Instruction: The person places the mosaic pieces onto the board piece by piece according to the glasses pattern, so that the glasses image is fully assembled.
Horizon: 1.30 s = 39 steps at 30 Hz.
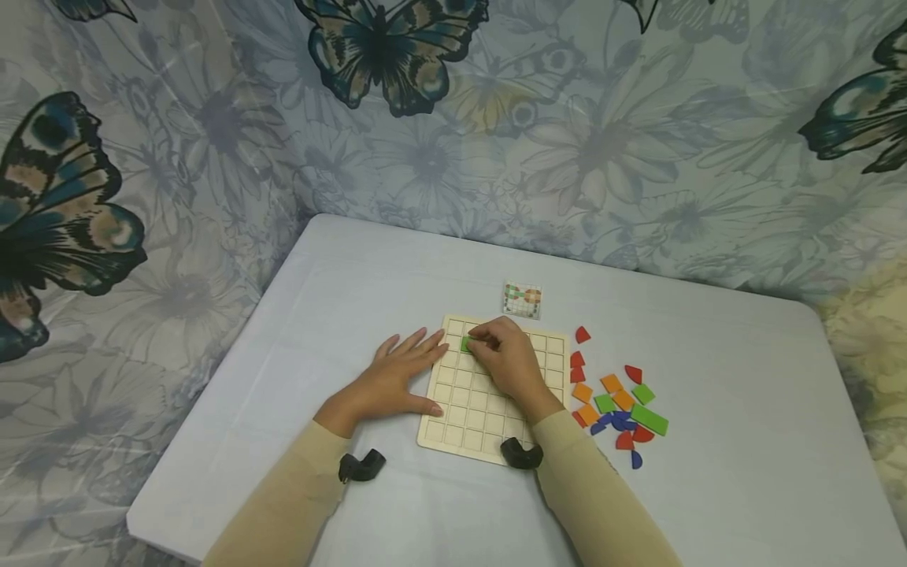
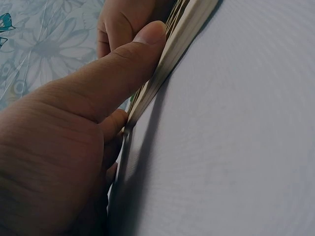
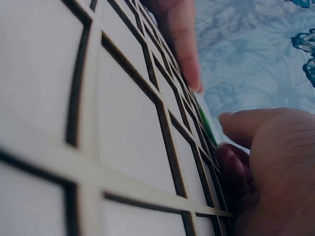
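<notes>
A pale wooden grid board (image 1: pixel 464 413) lies on the white table. My left hand (image 1: pixel 393 379) is spread flat at its left side, with fingertips and thumb touching the rim; the left wrist view shows the thumb (image 2: pixel 123 64) laid on the board's edge. Over the upper part of the grid, my right hand (image 1: pixel 510 361) has its thumb and index finger pinched at a small green square tile (image 1: pixel 464 344). The tile's right part is hidden by the fingertips. In the right wrist view the green tile (image 3: pixel 206 123) shows as a thin sliver at the grid, beside the thumb.
Right of the board lie loose flat pieces: red quarter-rounds (image 1: pixel 583 335), orange squares (image 1: pixel 611 383), a green rectangle (image 1: pixel 649 420) and blue pieces (image 1: pixel 623 421), some overlapping. A small card with a coloured pattern (image 1: pixel 523 300) lies behind the board. Butterfly-print cloth (image 1: pixel 425 165) hangs behind the table.
</notes>
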Motion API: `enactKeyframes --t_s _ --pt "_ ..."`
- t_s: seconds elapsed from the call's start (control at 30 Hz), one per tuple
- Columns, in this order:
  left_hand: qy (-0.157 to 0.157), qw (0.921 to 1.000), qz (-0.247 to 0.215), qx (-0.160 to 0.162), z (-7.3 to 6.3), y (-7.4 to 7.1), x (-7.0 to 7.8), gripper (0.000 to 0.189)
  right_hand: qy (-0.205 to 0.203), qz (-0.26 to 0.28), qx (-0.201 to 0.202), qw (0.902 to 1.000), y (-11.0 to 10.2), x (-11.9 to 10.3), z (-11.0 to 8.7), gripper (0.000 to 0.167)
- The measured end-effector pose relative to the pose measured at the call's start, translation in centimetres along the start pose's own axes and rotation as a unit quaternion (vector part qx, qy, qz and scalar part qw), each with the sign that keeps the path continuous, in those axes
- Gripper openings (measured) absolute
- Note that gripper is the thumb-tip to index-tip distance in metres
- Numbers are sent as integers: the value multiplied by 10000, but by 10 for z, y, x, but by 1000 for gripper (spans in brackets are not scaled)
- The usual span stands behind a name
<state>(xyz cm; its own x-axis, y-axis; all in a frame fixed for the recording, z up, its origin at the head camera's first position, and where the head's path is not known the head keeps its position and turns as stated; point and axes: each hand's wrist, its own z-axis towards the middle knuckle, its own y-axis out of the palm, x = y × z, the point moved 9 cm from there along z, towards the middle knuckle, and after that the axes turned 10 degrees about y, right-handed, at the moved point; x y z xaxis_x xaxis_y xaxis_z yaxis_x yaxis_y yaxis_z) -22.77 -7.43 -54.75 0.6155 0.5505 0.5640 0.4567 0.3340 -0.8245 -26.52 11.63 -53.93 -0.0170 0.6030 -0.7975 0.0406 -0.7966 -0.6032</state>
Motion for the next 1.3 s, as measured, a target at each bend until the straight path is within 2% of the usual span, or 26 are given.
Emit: enactKeyframes --t_s 0.27,0.47,0.63,0.73,0.9,1.03,1.13,1.3 --pt "26 10000 -7 14 1 -1 1 113 -107 296 70 9995 -5 -2 -1 16" --pt "21 10000 3 24 2 -2 2 113 -67 681 147 9975 -9 3 -2 28" --pt "-58 10000 8 -11 3 2 0 113 36 1211 72 9926 -10 7 -3 37" --pt "-96 9999 38 -45 3 4 -1 114 126 1656 -64 9861 -10 7 -5 45" --pt "-73 10000 44 -1 3 3 -1 114 62 2447 -356 9689 -17 1 -8 59" --pt "-96 9999 74 -9 3 3 -3 113 -93 3035 -641 9506 -28 -4 -11 74" --pt "-120 9999 80 -18 3 3 -3 114 -241 3514 -748 9329 -41 -9 -12 87" --pt "-97 9999 29 0 1 2 -2 114 -634 4234 -671 9012 -73 -19 -16 98"
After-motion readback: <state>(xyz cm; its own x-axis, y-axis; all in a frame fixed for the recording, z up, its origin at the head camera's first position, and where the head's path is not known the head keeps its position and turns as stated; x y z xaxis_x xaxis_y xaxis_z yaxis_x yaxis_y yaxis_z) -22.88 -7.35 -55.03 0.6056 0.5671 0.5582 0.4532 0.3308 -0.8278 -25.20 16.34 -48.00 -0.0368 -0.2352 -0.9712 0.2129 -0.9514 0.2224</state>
